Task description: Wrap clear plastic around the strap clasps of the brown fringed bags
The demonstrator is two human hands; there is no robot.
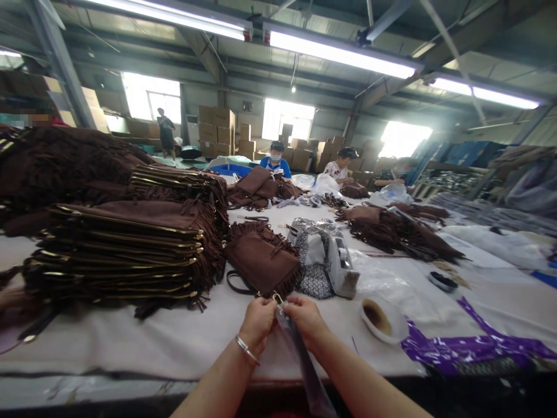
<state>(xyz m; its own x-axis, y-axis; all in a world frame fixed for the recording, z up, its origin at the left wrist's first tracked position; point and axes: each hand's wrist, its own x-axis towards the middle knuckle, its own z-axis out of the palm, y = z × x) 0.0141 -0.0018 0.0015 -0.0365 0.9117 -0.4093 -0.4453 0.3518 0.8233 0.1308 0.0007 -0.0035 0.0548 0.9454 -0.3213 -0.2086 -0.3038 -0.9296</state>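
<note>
My left hand and my right hand meet at the table's near side, fingers pinched around a gold-coloured metal clasp. From my right hand a dark strap, which looks wrapped in thin clear plastic, hangs down over the table edge. Just beyond my fingers lies a brown fringed bag, with a wrist loop at its left side. Whether the clasp is joined to this bag cannot be made out. Left of it stands a tall stack of brown bags with gold zippers.
A tape dispenser and a grey patterned bundle sit right of the bag. A tape roll and purple plastic packaging lie farther right. Another person's hand shows at the left edge. Several people work across the table.
</note>
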